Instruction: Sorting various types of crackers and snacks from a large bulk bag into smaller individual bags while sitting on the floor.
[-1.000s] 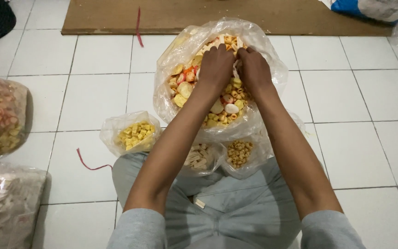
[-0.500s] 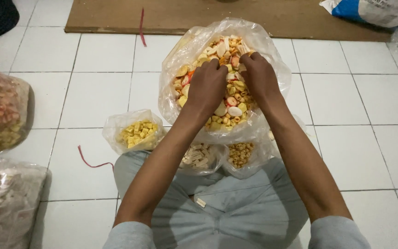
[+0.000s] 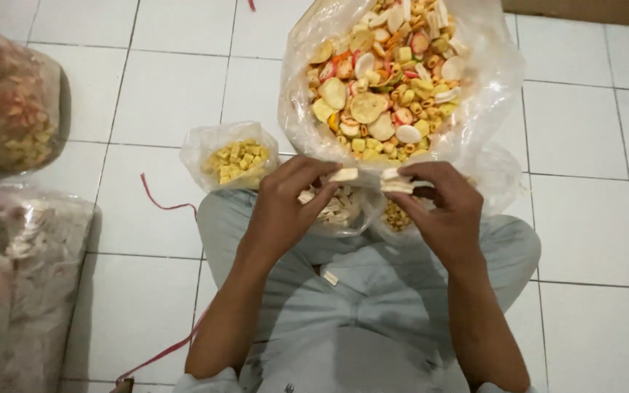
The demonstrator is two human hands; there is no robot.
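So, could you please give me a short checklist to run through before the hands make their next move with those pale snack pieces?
1. Left hand has a pale piece in its fingertips: ok.
2. Right hand has its pale pieces in a firm grip: ok.
3. Big mixed-snack bag open and upright: ok.
4. Small bag of white pieces open below the hands: cannot tell, partly hidden.
5. Small yellow-snack bag sitting clear of the hands: ok.
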